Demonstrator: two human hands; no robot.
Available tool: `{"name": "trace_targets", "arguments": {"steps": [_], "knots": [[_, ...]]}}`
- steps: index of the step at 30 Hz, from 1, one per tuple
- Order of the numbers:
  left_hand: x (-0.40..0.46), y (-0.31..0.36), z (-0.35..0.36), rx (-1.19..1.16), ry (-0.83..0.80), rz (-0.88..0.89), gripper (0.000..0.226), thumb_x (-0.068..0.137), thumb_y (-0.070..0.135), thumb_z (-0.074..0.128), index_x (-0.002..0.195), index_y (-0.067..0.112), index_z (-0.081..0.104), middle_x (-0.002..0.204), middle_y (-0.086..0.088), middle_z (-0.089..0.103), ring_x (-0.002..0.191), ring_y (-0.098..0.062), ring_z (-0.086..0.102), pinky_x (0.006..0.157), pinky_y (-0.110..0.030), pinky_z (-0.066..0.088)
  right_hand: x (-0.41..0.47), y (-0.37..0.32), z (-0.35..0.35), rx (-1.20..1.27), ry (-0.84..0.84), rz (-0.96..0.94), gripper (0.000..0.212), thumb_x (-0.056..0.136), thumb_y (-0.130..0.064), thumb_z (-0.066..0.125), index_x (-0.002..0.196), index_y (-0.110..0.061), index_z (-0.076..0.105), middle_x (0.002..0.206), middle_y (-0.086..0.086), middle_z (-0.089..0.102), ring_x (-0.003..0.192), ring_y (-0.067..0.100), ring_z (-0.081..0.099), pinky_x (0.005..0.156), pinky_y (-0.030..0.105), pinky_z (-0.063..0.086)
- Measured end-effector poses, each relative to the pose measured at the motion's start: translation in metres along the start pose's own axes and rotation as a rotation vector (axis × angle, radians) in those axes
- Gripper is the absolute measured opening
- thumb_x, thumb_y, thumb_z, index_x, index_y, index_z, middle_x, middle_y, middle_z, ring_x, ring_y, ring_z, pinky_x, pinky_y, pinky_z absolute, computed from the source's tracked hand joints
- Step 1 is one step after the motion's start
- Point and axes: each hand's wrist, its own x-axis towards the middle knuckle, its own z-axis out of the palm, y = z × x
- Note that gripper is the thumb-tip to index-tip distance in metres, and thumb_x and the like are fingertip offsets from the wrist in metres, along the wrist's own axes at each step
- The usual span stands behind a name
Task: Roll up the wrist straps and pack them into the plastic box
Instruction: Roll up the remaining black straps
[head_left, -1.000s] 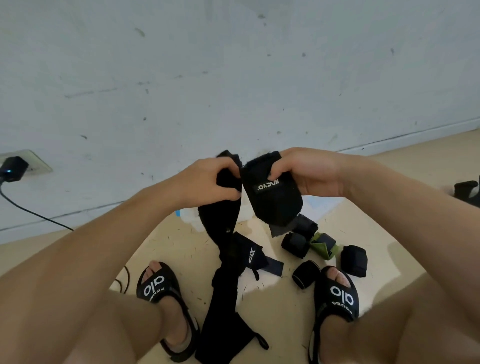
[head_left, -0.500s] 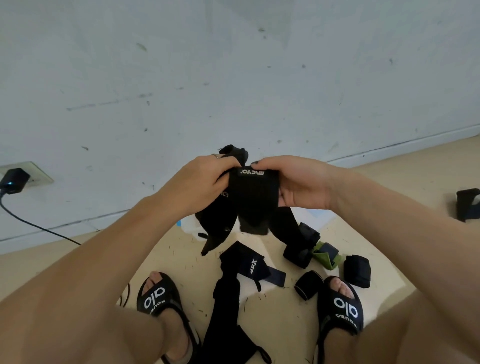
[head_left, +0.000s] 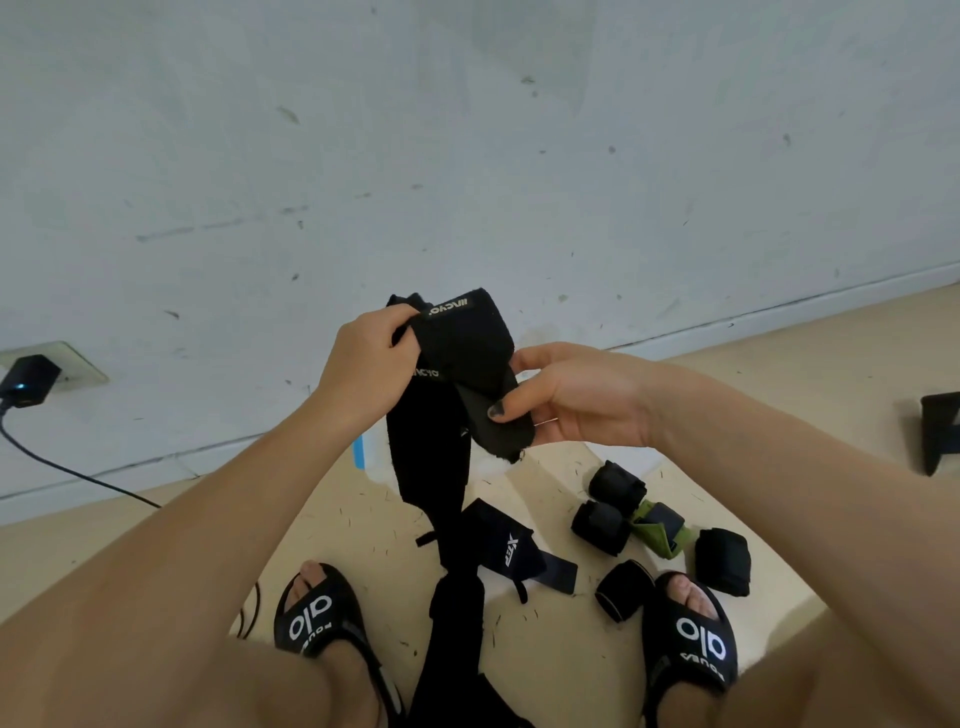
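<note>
One strap (head_left: 470, 358) is gripped by both hands (head_left: 366, 364) (head_left: 582, 400), half rolled; several rolls (head_left: 608, 506) are finished, none seen boxed yet.

Soft even daylight, wide-angle edge bending, slight blur

"XEP" on floor strap (head_left: 511, 552); "alo" on both sandals (head_left: 698, 642).

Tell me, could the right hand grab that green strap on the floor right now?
Probably not yet: the right hand is pinching the black strap. Nothing covers the green strap from above.
</note>
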Motion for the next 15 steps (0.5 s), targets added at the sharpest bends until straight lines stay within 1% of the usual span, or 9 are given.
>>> {"name": "trace_targets", "arguments": {"steps": [2, 5, 7, 9, 11, 13, 15], "knots": [[0.001, 0.000, -0.001, 0.016, 0.006, -0.012, 0.025, 0.104, 0.013, 0.045, 0.100, 0.016, 0.069, 0.074, 0.001, 0.062, 0.070, -0.013, 0.056, 0.059, -0.022, 0.039, 0.000, -0.001, 0.000, -0.051, 0.028, 0.005, 0.028, 0.093, 0.008, 0.063, 0.118, -0.005, 0.064, 0.099, 0.013, 0.075, 0.085, 0.022, 0.076, 0.080, 0.033, 0.063], [0.002, -0.003, -0.002, 0.029, 0.008, -0.039, 0.024, 0.104, 0.017, 0.047, 0.095, 0.015, 0.069, 0.070, 0.001, 0.060, 0.065, -0.012, 0.053, 0.057, -0.024, 0.037, 0.001, -0.004, -0.005, -0.091, 0.124, -0.028, 0.019, 0.093, 0.006, 0.063, 0.107, -0.006, 0.067, 0.099, 0.013, 0.073, 0.084, 0.020, 0.075, 0.074, 0.029, 0.063], [0.003, -0.005, -0.004, 0.039, -0.005, -0.050, 0.024, 0.104, 0.021, 0.050, 0.090, 0.018, 0.068, 0.069, 0.001, 0.060, 0.064, -0.013, 0.054, 0.057, -0.024, 0.037, 0.001, -0.008, -0.010, -0.093, 0.219, -0.084, 0.016, 0.094, 0.004, 0.061, 0.107, -0.003, 0.068, 0.098, 0.014, 0.073, 0.082, 0.018, 0.075, 0.069, 0.026, 0.061], [0.003, -0.005, -0.006, 0.059, -0.032, -0.061, 0.024, 0.104, 0.024, 0.051, 0.086, 0.020, 0.067, 0.068, 0.002, 0.059, 0.063, -0.013, 0.054, 0.057, -0.024, 0.036, 0.000, -0.013, -0.015, -0.040, 0.298, -0.149, 0.016, 0.095, 0.001, 0.060, 0.109, -0.001, 0.069, 0.097, 0.014, 0.073, 0.077, 0.016, 0.075, 0.066, 0.023, 0.059], [0.003, -0.006, -0.005, 0.070, -0.064, -0.077, 0.025, 0.104, 0.026, 0.053, 0.085, 0.018, 0.067, 0.065, 0.001, 0.058, 0.060, -0.015, 0.053, 0.056, -0.025, 0.035, -0.001, -0.018, -0.018, 0.028, 0.346, -0.198, 0.020, 0.095, 0.001, 0.059, 0.113, 0.001, 0.070, 0.101, 0.016, 0.073, 0.077, 0.017, 0.074, 0.067, 0.023, 0.059], [0.001, -0.005, -0.004, 0.088, -0.129, -0.099, 0.024, 0.103, 0.029, 0.055, 0.087, 0.017, 0.069, 0.068, 0.001, 0.059, 0.062, -0.015, 0.055, 0.056, -0.025, 0.037, -0.001, -0.020, -0.017, 0.053, 0.384, -0.243, 0.023, 0.095, 0.004, 0.057, 0.114, 0.002, 0.070, 0.107, 0.019, 0.073, 0.082, 0.019, 0.075, 0.071, 0.024, 0.061], [-0.001, -0.004, -0.004, 0.109, -0.213, -0.118, 0.014, 0.099, 0.029, 0.060, 0.094, 0.023, 0.072, 0.082, 0.008, 0.065, 0.072, -0.010, 0.060, 0.060, -0.020, 0.040, 0.000, -0.020, -0.016, 0.000, 0.456, -0.294, 0.022, 0.095, 0.006, 0.056, 0.110, 0.002, 0.071, 0.107, 0.019, 0.074, 0.089, 0.022, 0.075, 0.076, 0.027, 0.063]]}}
